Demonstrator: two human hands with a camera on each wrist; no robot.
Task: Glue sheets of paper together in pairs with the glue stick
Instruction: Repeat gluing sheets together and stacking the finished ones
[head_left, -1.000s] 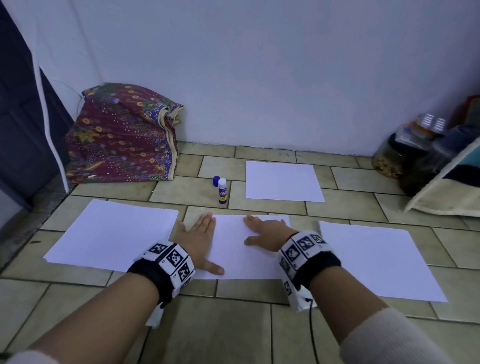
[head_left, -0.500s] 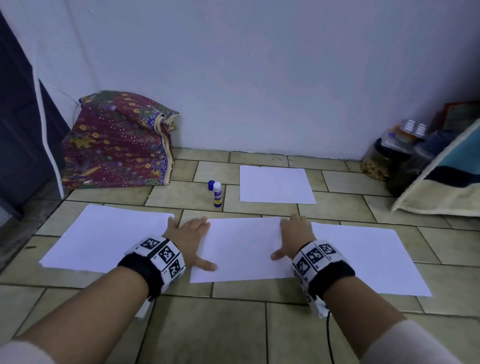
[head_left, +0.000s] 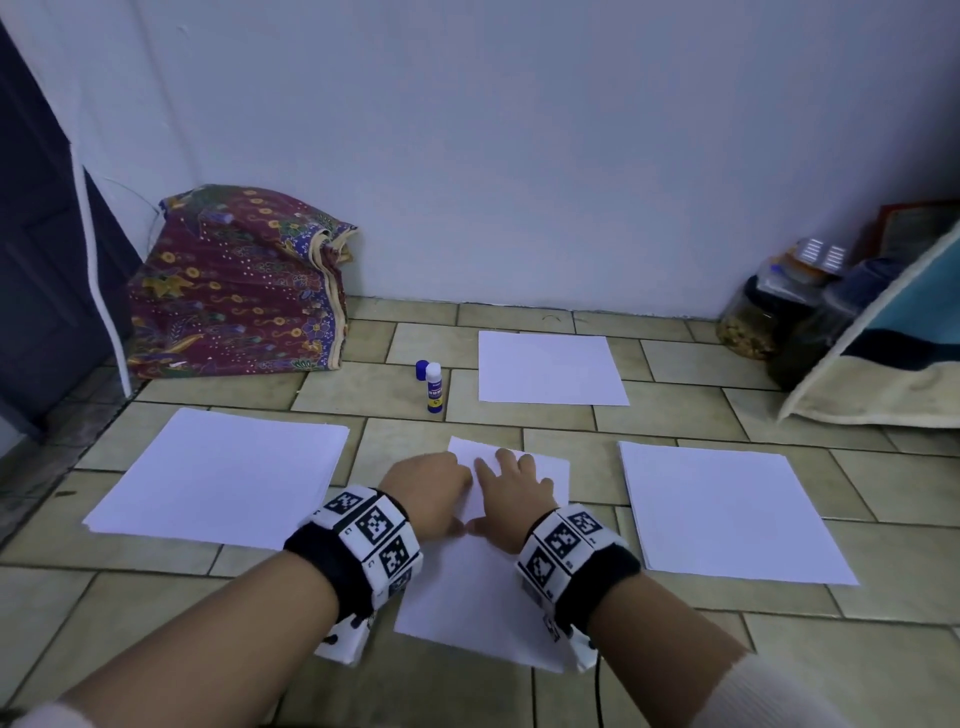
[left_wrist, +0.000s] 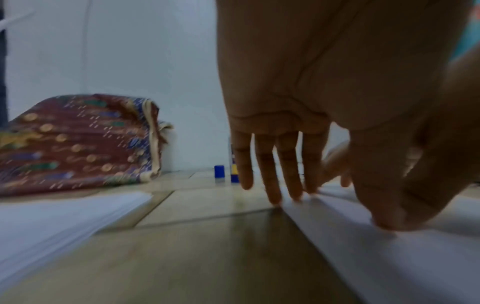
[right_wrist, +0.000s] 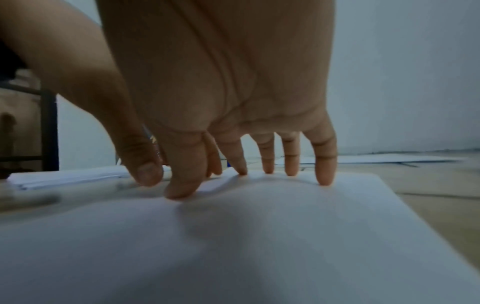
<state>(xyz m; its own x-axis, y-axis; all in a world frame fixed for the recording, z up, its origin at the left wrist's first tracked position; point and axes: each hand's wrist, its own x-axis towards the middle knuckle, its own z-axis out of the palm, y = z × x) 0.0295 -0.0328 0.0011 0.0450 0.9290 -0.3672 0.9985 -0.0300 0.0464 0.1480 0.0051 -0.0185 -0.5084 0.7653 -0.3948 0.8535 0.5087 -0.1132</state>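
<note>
Centrally, the middle sheet (head_left: 488, 597) lies turned lengthwise on the floor tiles (head_left: 208, 649), bare tile along both long edges. Left hand (head_left: 428, 486) and right hand (head_left: 511, 499) press it with straight, spread fingers. Three more white sheets or stacks surround it; one uncapped glue stick (head_left: 434, 387) stands beyond.

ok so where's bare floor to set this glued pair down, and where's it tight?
Free tile: between the left stack and the centre sheet; between that sheet and the right stack; the near floor ahead of the wrists. Tight: around the glue stick and its cap, beside the far sheet. Both hands, left hand and right hand, press the centre sheet.
</note>
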